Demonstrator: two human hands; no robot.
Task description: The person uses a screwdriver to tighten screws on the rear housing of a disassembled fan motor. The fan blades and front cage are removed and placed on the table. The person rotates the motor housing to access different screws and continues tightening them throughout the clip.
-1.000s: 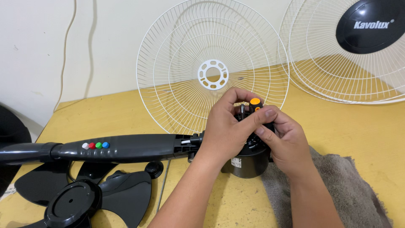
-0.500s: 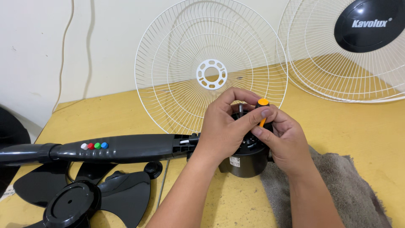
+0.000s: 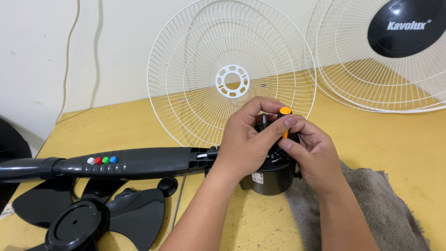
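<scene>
At the far left of the yellow desk (image 3: 116,125), a black fan blade (image 3: 88,218) is laid flat near the front edge, and above it the dark fan stem (image 3: 125,162) with four coloured buttons (image 3: 102,160) is stretched out sideways toward the middle. A thin cable (image 3: 69,51) is seen hanging down the wall behind.

In the middle, a white wire guard (image 3: 232,69) is leaned upright against the wall. Just in front of it the black motor housing (image 3: 272,176) is stood on the desk, joined to the stem's end. The left hand (image 3: 248,144) is wrapped over the top of the housing, its grip clenched around it. The right hand (image 3: 309,153) is closed on a small screwdriver (image 3: 285,116) with an orange handle, its grip pinched about the shaft.

Compared with half a second ago, the orange handle has been raised slightly and is now held more upright above the housing, beside a short metal shaft (image 3: 264,120); one second ago it was lower, tucked between the fingers. The tip is hidden behind the fingers, so what it meets cannot be told.

To the right, a grey cloth (image 3: 371,204) is spread under the right wrist, reaching the desk's front edge. A second wire guard (image 3: 381,60) with a black centre cap (image 3: 404,25) is leaned at the back right. Open desk is left between cloth and that guard.
</scene>
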